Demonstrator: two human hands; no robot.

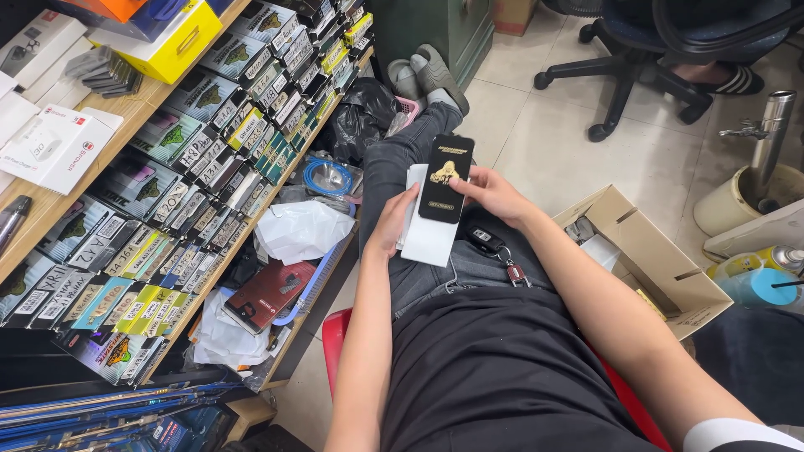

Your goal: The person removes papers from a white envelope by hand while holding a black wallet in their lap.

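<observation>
The left hand [392,224] is cupping the left edge of a flat white sleeve [425,234], fingers curled lightly round its border with the thumb lying along the paper face. The right hand [494,194] is pinching a slim black rectangular pack [445,178], glossy with a gold emblem, at its right edge: thumb on the front, the other fingers tucked behind, closed on it. The black pack is lying over the white sleeve, overlapping its upper part, between the two sets of fingers and above the person's lap in dark jeans.

Just below the right fingers a black car key with a red-brown leather fob [500,251] is resting on the thigh. Well to the right of the right hand an open corrugated cardboard box [670,280] is standing on the tiled floor. Left of the left fingers, wooden shelves [126,117] are carrying tight rows of thin boxed packs, with crumpled white plastic wrap [301,228] lying nearer the knuckles.
</observation>
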